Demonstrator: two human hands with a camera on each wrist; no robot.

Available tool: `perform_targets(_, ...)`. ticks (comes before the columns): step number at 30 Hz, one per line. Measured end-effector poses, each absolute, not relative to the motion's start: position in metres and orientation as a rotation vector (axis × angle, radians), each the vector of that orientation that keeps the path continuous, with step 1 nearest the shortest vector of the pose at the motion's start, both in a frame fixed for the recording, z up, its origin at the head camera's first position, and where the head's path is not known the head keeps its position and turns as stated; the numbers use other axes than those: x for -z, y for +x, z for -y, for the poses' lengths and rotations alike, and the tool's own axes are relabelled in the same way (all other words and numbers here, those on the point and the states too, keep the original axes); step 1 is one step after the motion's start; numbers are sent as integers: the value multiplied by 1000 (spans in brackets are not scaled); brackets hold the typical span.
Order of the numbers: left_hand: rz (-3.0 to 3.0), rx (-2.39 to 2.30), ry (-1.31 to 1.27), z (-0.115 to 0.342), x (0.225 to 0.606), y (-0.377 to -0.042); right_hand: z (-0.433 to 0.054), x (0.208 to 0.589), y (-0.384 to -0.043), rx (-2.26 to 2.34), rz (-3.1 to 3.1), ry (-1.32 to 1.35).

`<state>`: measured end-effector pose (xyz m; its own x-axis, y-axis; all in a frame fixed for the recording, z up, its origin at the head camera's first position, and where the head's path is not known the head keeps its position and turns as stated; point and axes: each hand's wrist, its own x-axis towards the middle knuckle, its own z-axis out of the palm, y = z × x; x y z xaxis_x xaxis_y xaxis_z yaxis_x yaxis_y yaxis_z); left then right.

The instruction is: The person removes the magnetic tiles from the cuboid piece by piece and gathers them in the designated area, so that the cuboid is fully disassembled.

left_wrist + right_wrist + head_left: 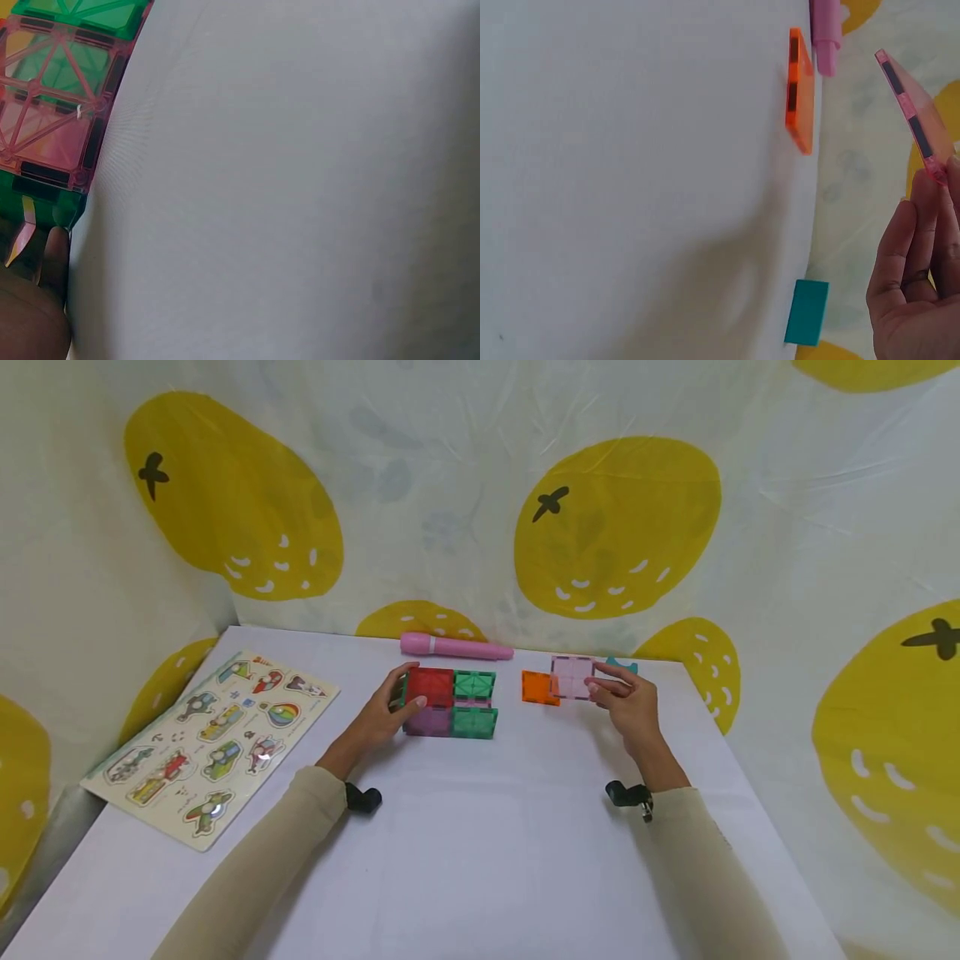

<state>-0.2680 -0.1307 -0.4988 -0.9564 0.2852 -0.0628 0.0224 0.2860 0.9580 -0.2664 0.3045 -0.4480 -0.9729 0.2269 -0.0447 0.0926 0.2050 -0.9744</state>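
Right hand point(630, 702): fingers pinch the right edge of a pink tile point(572, 677) and hold it lifted off the table point(480, 843), tilted, as the right wrist view shows. Just left of it, an orange tile point(537, 687) lies flat near the table's far edge; a teal tile point(622, 665) lies behind the hand, at that same edge. Open white surface extends in front of both hands toward the near edge.

Left hand point(386, 710): fingers and thumb curl round the left end of the tile block point(452, 702), which rests on the table left of centre. The block shows a red panel on top left, green panels on the right and a purple face in front. A clear gap separates the block from the orange tile.

Both forearms, in beige sleeves, reach forward from the near edge, wrists low. A pink pen point(454, 647) lies along the far edge behind the block. A picture puzzle board point(213, 739) lies at the left edge, well apart from the left hand.
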Motion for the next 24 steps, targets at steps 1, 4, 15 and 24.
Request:
perform_targets(1, -2330, -1732, 283, 131, 499, -268, -309, 450, -268, -1885, 2369, -335)
perform_targets(4, -2316, -1745, 283, 132, 501, -269, -320, 454, -274, -1883, 2404, -394)
perform_targets(15, -2277, -1749, 264, 130, 502, -272, -350, 463, -286, -1930, 2432, -475)
perform_targets(24, -2277, -1759, 255, 128, 494, -266, -358, 474, -293, -1874, 2504, -644)
